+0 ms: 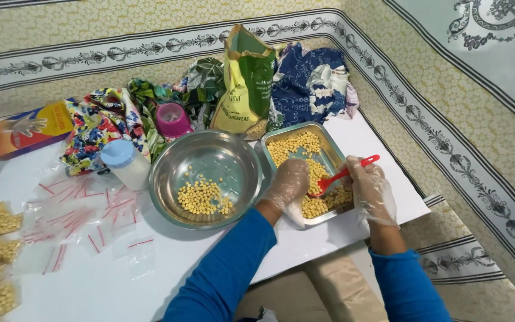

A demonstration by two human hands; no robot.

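On white table, two gloved hands, left hand [289, 182], right hand [369, 189], one red spoon [342, 175], one tray [324, 132], one bowl [207, 179]

Single head view — looking steeply down, close over the table [90, 286].

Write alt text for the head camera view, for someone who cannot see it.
Two gloved hands work over a rectangular metal tray of chickpeas: the right hand holds a red spoon in them, the left hand rests at the tray's edge. Beside it on the white table sit a round metal bowl with some chickpeas, small clear bags and a green sack.
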